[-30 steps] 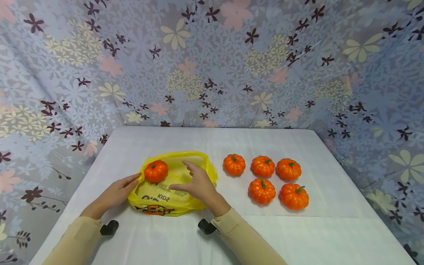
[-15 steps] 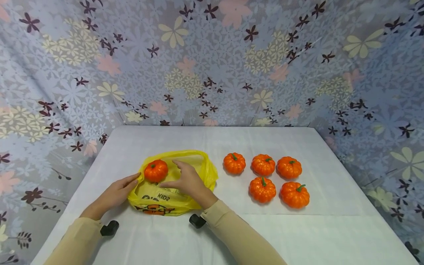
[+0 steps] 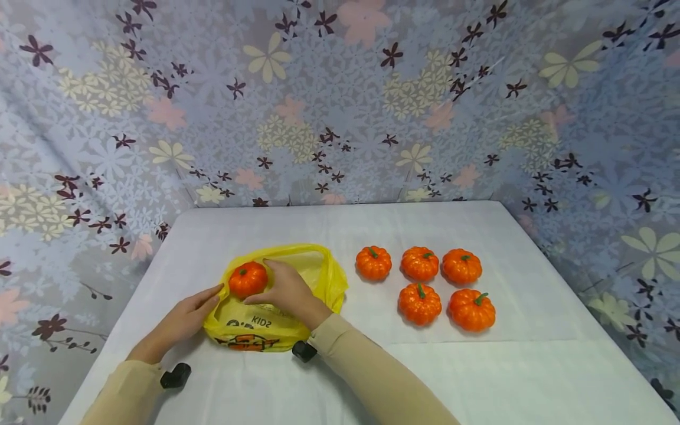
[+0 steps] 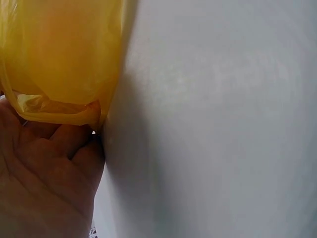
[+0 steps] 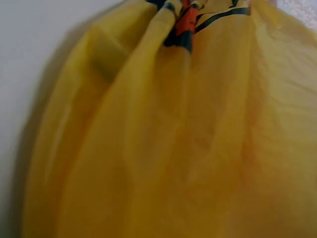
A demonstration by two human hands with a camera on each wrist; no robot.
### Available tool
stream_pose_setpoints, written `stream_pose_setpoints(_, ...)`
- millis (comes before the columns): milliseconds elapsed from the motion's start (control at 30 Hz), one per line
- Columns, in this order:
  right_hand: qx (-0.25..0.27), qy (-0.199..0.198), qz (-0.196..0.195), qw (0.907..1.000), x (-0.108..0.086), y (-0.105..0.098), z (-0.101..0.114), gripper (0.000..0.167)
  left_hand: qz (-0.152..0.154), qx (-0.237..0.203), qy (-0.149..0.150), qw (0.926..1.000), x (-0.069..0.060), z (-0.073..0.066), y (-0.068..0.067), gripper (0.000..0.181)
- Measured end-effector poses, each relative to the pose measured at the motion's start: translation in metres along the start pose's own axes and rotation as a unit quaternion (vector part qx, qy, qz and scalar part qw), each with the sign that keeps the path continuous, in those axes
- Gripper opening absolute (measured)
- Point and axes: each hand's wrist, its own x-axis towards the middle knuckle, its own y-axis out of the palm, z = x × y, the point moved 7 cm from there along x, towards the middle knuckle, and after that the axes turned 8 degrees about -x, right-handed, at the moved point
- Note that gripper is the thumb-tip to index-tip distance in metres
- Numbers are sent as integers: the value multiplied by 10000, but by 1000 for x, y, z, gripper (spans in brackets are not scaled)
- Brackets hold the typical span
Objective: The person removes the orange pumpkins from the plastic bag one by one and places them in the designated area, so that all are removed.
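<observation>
A yellow plastic bag [image 3: 333,277] with printed lettering lies with its mouth spread wide on the white table. Inside it, toward the left, sits an orange toy pumpkin [image 3: 247,280]. My left hand [image 3: 177,324] holds the bag's left rim; in the left wrist view its fingers [image 4: 74,141] bend at the bag's looped edge. My right hand [image 3: 287,289] reaches into the bag, thumb and fingers spread at the pumpkin's right side; whether they touch it I cannot tell. The right wrist view is filled by the bag's wall [image 5: 148,124], which hides that hand.
Several more orange pumpkins with green stems, such as the front right pumpkin [image 3: 471,310] and the back left pumpkin [image 3: 373,263], stand in two rows right of the bag. A floral curtain [image 3: 340,118] hangs behind the white table [image 3: 504,378].
My right hand has moved left inside the bag, from its right part to beside the pumpkin. The left hand stays at the rim. The head view has shifted slightly.
</observation>
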Motion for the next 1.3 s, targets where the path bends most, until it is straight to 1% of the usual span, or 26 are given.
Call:
stream_pose_setpoints(133, -155, -98, 56, 9998, 5, 9, 4, 84, -8, -33, 66, 10000, -2, 1, 1, 64)
stream_pose_setpoints(200, -295, -72, 78, 9995, 7, 11, 5, 83, -14, -54, 94, 9999, -2, 0, 1, 63)
stream_pose_setpoints(300, -557, 67, 60, 9984, 10, 11, 7, 83, -41, -52, 111, 9999, -2, -1, 0, 63)
stream_pose_setpoints(433, -973, 308, 65, 9948, 12, 10, 7, 82, -37, -12, 58, 10000, -2, -1, 1, 64)
stream_pose_setpoints(567, -1237, 415, -12, 9914, 14, 11, 9, 80, -47, 46, 55, 10000, -3, -1, 0, 65)
stream_pose_setpoints(667, -1201, 442, -66, 9918, 16, 13, 10, 76, -58, 64, 80, 9999, -4, -1, 0, 64)
stream_pose_setpoints(867, -1012, 533, -68, 9934, 17, 13, 4, 74, -59, 71, 131, 9999, -4, -6, 1, 63)
stream_pose_setpoints(1000, -904, 468, -99, 9948, 15, 11, 2, 72, -15, 112, 54, 9999, -4, -3, 1, 66)
stream_pose_setpoints(1100, -786, 428, -29, 9960, 11, 8, 2, 74, 24, 107, 3, 9999, -3, -2, 2, 66)
stream_pose_setpoints(1200, -730, 421, -6, 9964, 6, -2, 3, 76, 24, 90, 80, 9999, 2, -5, 1, 64)
stream_pose_setpoints(1300, -638, 332, 85, 9974, -2, -4, 9, 76, -73, 81, 82, 9999, -5, 1, 0, 64)
